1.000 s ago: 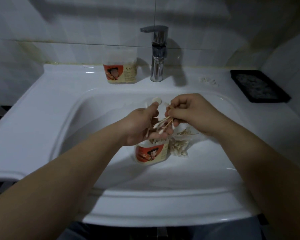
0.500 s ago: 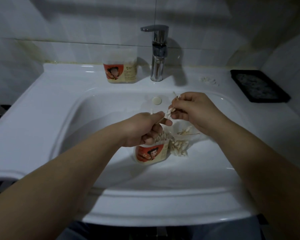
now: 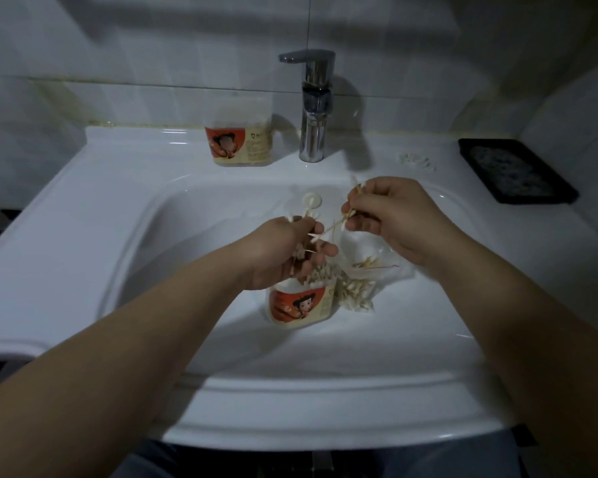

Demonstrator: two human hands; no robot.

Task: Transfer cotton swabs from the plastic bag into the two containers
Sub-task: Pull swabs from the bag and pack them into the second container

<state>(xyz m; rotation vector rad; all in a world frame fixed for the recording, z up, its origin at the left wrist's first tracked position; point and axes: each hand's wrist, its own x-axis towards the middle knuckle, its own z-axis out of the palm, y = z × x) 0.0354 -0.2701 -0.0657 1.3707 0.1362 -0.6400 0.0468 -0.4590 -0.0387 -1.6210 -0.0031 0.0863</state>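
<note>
plastic bag [image 3: 389, 267] in front of the tap [image 3: 313, 108] holds many cotton swabs [image 3: 354, 293]; near container [image 3: 302, 305] touching it looks almost full. left hand [image 3: 283, 250] grips a bunch, right hand [image 3: 390, 215] pinches a few. far container [image 3: 239, 139] beside the tap: fill unclear.

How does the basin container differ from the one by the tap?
The basin container stands in the sink beside the plastic bag; the ledge container stands on its back rim, left of the tap. The basin container's open top is crowded with cotton swabs; the ledge container's contents are unclear. Both are upright with similar red cartoon labels.
</note>
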